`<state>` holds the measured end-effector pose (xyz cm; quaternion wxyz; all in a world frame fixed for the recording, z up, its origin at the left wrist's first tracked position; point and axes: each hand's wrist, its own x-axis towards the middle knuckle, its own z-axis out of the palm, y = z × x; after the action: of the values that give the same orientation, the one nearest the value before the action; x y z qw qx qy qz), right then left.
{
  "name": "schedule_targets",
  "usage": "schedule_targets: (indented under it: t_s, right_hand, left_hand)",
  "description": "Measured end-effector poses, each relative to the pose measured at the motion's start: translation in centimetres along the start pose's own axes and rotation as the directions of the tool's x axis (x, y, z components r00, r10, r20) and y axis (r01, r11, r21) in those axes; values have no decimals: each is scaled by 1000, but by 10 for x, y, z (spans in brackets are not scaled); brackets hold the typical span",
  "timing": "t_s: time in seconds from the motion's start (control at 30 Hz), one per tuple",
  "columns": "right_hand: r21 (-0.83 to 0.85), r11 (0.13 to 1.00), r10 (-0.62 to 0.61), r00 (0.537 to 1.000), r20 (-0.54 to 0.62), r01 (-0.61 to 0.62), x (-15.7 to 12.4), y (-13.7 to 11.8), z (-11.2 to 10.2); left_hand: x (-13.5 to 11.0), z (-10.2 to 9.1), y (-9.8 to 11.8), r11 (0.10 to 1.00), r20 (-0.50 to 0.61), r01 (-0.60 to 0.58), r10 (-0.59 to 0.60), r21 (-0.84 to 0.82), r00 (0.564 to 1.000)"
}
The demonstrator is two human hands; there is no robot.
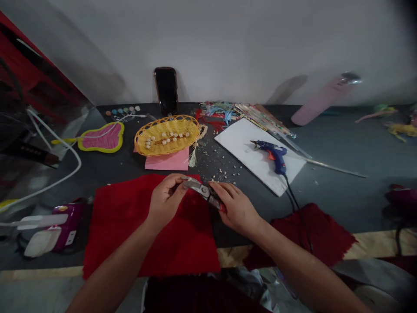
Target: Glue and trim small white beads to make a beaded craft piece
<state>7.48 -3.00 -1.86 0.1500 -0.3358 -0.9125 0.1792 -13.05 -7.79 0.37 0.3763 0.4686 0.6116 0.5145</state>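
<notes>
My right hand is wrapped round the handles of a pair of pliers with grey metal jaws and a bit of red on the grip. The jaws point left toward my left hand. With thumb and fingers pinched at the jaw tips, my left hand grips something too small to make out. Both hands are above a red cloth. Beyond them, a yellow woven basket holds several small pale pieces and rests partly on a pink pad. Similar crumbs and pieces lie scattered on the dark table.
A blue glue gun lies on a white board, its cord trailing toward me. A pink bottle stands at the back right. A phone leans on the wall. At left are a purple power socket and white cables.
</notes>
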Motion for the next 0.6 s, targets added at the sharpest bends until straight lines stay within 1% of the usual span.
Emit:
schedule_targets:
  t_s: [0.13, 0.2, 0.27, 0.37, 0.47, 0.6]
  right_hand:
    - [-25, 1000, 4, 1000, -18, -4, 1, 1, 0]
    - [-16, 1000, -4, 1000, -13, 4, 1, 1, -1]
    - [0, 1000, -9, 1000, 0, 9, 0, 1, -2]
    - [14, 1000, -12, 1000, 21, 12, -1, 2, -3]
    - [19, 1000, -21, 999, 25, 20, -1, 2, -4]
    - [9, 1000, -23, 999, 32, 22, 0, 3, -3]
  left_hand:
    - [1, -2, -4, 999, 23, 35, -36, 31, 999]
    - [2, -3, -4, 999, 27, 39, -40, 33, 999]
    - [2, -4, -5, 999, 52, 49, -50, 20, 997]
    - [2, -6, -7, 996, 124, 87, -84, -27, 989]
    - [2, -8, -11, 982, 186, 162, -142, -97, 972]
    - [2, -9, -14, 960, 224, 236, -200, -150, 954]
